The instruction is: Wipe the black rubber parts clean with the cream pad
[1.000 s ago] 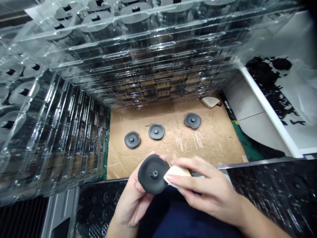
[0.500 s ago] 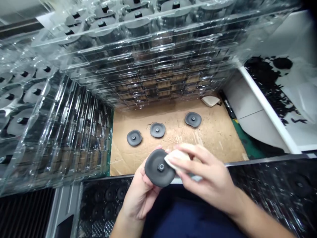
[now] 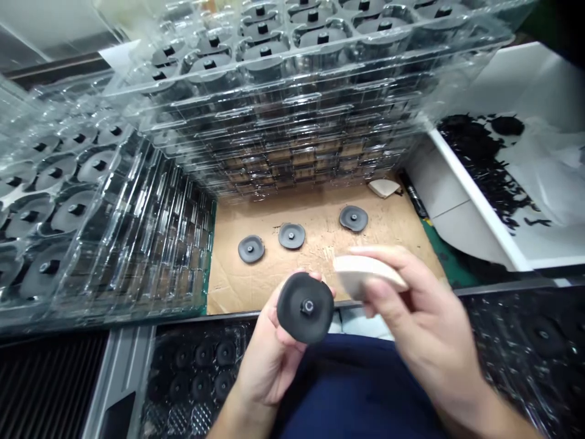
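A dark grey dished disc with a short central stem (image 3: 295, 320) rests in my left hand (image 3: 269, 360), whose fingers close round its underside and far edge. My right hand (image 3: 425, 323) grips a cream wedge-shaped sponge (image 3: 365, 272), slightly blurred, held to the right of the disc and apart from it. Beyond my hands, three similar discs lie on a cardboard sheet (image 3: 228, 286): a left disc (image 3: 251, 249), a middle disc (image 3: 291, 236) and a right disc (image 3: 353, 218).
Tall stacks of clear plastic trays with discs stand behind (image 3: 292, 91) and at the left (image 3: 150, 225). A second cream wedge (image 3: 384, 188) and a black pen-like tool (image 3: 414, 192) lie at the back right. A white bin (image 3: 484, 201) holds black scraps. Dark trays (image 3: 196, 372) flank my lap.
My right hand has drawn the sponge off the disc's edge and away to the right, tilting it. My left hand still holds the disc. The whole view has shifted a little.
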`<control>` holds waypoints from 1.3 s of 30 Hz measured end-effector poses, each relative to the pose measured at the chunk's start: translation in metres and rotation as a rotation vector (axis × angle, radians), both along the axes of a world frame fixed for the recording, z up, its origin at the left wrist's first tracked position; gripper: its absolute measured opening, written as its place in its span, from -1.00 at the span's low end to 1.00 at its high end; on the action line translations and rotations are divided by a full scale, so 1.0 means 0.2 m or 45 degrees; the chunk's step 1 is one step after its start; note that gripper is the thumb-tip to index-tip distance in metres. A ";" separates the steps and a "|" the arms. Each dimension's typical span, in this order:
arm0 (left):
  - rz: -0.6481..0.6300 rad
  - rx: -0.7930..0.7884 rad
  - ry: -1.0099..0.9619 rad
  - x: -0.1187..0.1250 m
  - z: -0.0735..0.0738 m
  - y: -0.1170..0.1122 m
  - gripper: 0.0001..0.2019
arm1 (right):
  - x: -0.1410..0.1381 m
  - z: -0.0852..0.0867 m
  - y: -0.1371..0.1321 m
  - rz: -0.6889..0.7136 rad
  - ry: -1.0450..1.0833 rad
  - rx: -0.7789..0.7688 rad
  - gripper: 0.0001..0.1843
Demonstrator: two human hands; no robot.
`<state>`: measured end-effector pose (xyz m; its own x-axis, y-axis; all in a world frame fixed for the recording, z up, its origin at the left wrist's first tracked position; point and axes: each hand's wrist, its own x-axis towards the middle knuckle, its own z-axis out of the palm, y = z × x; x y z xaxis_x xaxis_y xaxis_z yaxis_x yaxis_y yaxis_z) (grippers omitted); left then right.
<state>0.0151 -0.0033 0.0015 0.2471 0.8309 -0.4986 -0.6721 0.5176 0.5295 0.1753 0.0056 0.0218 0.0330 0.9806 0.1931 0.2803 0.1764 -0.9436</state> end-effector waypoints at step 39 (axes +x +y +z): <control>-0.133 -0.123 -0.034 0.03 0.01 -0.04 -0.56 | -0.01 0.12 -0.09 0.617 -0.491 0.178 -0.75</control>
